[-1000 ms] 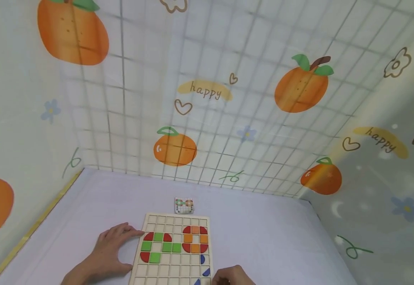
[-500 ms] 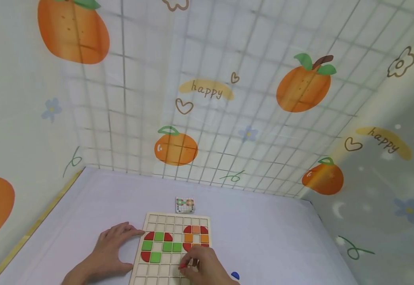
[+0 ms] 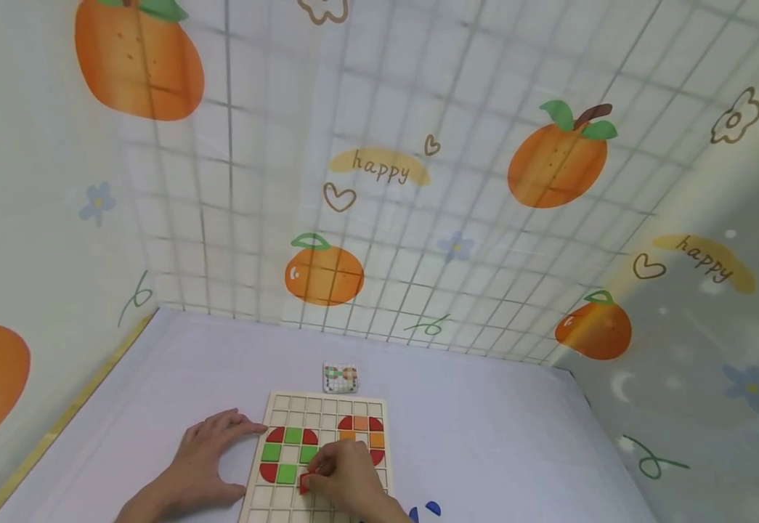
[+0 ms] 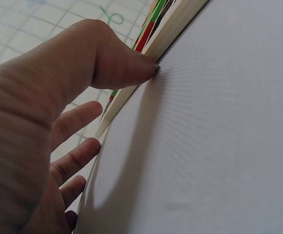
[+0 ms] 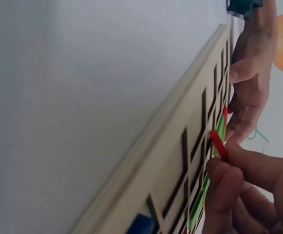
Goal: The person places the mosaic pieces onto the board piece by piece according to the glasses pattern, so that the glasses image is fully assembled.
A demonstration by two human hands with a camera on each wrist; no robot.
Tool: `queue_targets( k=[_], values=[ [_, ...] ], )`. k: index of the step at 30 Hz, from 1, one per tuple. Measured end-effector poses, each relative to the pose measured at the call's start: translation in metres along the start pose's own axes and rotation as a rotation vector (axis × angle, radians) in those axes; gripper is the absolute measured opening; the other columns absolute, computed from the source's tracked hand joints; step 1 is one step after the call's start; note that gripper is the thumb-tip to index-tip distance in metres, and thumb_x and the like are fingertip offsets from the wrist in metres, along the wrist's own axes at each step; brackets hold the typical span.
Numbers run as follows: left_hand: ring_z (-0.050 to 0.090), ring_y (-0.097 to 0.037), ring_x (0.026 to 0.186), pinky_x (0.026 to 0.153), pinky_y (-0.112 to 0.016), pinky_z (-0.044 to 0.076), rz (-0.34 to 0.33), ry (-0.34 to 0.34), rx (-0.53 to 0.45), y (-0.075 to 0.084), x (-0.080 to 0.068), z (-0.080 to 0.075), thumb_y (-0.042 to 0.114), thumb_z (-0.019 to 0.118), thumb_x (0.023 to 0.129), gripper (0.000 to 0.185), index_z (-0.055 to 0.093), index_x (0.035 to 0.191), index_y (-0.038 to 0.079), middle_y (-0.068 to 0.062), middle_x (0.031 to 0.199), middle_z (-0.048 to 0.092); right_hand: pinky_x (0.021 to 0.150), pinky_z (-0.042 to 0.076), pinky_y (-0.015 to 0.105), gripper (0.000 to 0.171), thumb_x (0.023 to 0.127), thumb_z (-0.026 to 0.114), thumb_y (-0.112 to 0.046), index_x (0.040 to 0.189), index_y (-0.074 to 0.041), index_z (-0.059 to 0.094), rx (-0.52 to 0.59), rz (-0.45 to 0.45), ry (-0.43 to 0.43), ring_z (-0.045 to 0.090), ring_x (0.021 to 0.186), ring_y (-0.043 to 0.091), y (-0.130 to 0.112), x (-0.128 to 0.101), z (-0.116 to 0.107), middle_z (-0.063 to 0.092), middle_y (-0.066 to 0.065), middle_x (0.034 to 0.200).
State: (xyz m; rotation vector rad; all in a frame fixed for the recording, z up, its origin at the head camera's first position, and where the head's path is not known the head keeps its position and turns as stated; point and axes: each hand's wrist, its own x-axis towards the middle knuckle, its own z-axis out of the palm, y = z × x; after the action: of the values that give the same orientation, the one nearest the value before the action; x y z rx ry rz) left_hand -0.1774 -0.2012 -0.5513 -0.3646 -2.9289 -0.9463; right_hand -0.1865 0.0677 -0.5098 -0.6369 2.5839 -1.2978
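A pale wooden grid board (image 3: 287,497) lies on the table, bearing red quarter-round tiles and green and orange square tiles. My right hand (image 3: 349,476) pinches a small red tile (image 3: 303,483) between thumb and index finger, just right of a green square tile (image 3: 285,474). In the right wrist view, that red tile (image 5: 218,145) is tilted up over the grid. My left hand (image 3: 192,463) rests along the board's left edge, fingers spread. Its thumb touches the board's side in the left wrist view. The right hand hides part of the orange ring of tiles.
A small pattern card (image 3: 341,378) lies behind the board. Blue half-round pieces (image 3: 433,508) lie on the table right of the board, near the bottom of the head view. A patterned curtain (image 3: 379,218) bounds the table at the back and sides.
My right hand has come from the board's lower right corner across to its middle left, bringing the red tile along. The left hand stays where it was.
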Motion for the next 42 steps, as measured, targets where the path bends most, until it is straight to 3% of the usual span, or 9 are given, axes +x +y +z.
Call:
queue_targets(
  k=[6,12,15,21,32,42],
  values=[
    [0.032,-0.032,0.132,0.102,-0.062,0.019,0.003,0.006,0.002,0.001,0.001,0.000,0.046,0.090,0.054,0.079,0.060,0.127,0.038,0.006,0.130,0.047,0.053,0.043,0.019,0.013,0.079,0.084,-0.019,0.076,-0.016,0.072,-0.089,0.015,0.010,0.052,0.059,-0.001,-0.003,0.000,0.001,0.057,-0.015,0.060],
    [0.032,-0.033,0.132,0.102,-0.063,0.018,-0.027,-0.014,0.005,0.003,0.000,0.001,0.048,0.090,0.054,0.079,0.061,0.127,0.039,0.004,0.131,0.047,0.056,0.044,0.021,0.014,0.079,0.084,-0.020,0.093,-0.020,0.079,-0.204,0.076,-0.096,0.049,0.064,0.002,-0.006,-0.002,0.001,0.057,-0.016,0.068],
    [0.032,-0.033,0.132,0.102,-0.063,0.019,-0.018,-0.004,0.013,0.003,0.000,0.000,0.048,0.090,0.054,0.079,0.061,0.127,0.038,0.004,0.131,0.048,0.058,0.045,0.018,0.013,0.081,0.082,-0.015,0.093,-0.021,0.080,-0.289,0.009,-0.117,0.049,0.066,-0.001,-0.005,0.000,0.003,0.058,-0.018,0.073],
    [0.034,-0.032,0.130,0.100,-0.063,0.020,0.012,0.016,0.023,0.001,0.000,0.000,0.045,0.090,0.053,0.080,0.061,0.127,0.037,0.004,0.130,0.048,0.064,0.045,0.010,0.011,0.080,0.083,-0.012,0.088,-0.020,0.081,-0.485,-0.204,-0.064,0.052,0.070,-0.007,-0.007,0.006,0.002,0.062,-0.020,0.075],
    [0.033,-0.033,0.131,0.100,-0.063,0.021,0.015,0.019,0.022,0.000,0.000,0.001,0.047,0.090,0.053,0.079,0.061,0.127,0.037,0.004,0.130,0.048,0.063,0.045,0.014,0.015,0.083,0.081,-0.017,0.097,-0.024,0.080,-0.547,-0.123,-0.088,0.050,0.070,-0.007,-0.008,0.013,0.003,0.062,-0.022,0.079],
    [0.033,-0.033,0.131,0.100,-0.063,0.022,0.004,0.007,0.017,-0.001,0.001,0.003,0.047,0.090,0.054,0.079,0.061,0.126,0.038,0.004,0.130,0.048,0.059,0.040,0.013,0.010,0.084,0.079,-0.018,0.092,-0.024,0.080,-0.551,-0.190,-0.083,0.046,0.066,-0.007,-0.003,0.008,-0.005,0.058,-0.021,0.073]
  ],
)
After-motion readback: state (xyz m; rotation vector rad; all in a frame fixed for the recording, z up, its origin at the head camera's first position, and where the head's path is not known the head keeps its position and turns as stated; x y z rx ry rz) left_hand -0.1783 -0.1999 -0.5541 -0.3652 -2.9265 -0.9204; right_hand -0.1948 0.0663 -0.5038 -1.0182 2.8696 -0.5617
